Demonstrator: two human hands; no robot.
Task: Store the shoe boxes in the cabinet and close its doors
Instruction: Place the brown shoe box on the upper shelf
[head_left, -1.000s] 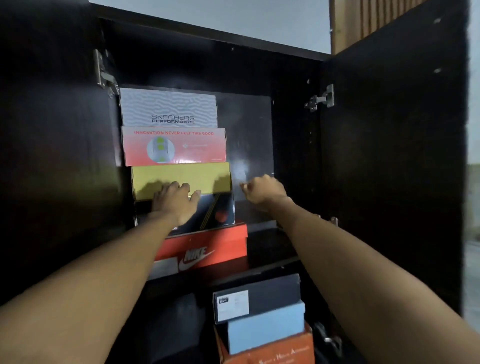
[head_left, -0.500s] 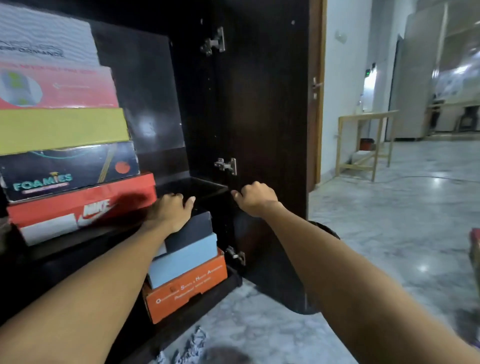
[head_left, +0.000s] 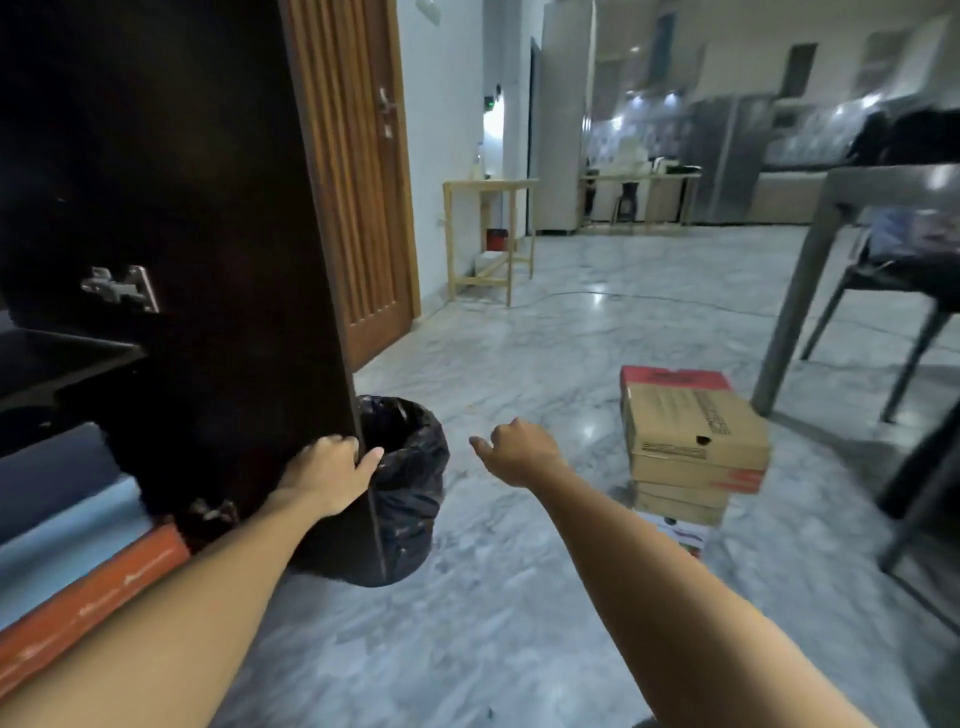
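**Left hand on the door edge, boxes waiting on the floor**

Your left hand (head_left: 332, 475) is wrapped over the free edge of the open cabinet door (head_left: 197, 249), fingers on the inner face and thumb hooked round the outer side, so it is grasping the door. Just beyond that thumb, touching or nearly touching the door's lower corner, sits a bin lined with a black bag (head_left: 408, 483). To the left of your hand, inside the cabinet, three boxes lie stacked: a dark box (head_left: 52, 475) on top, a pale blue box (head_left: 62, 540) under it, and an orange box (head_left: 83, 597) at the bottom. A metal hinge (head_left: 122, 287) shows on the door's inner face above them.

Your right hand (head_left: 519, 451) hangs in the air apart from the door, fingers curled in a loose fist and holding nothing. Past it and to its right, a stack of cardboard shoe boxes (head_left: 691, 441) stands on the marble floor (head_left: 519, 597), well apart from the cabinet, with a red box (head_left: 672, 376) showing behind the top one. Farther right is a grey chair (head_left: 831, 249); farther ahead, a wooden door (head_left: 358, 182) and a small wooden table (head_left: 488, 234).
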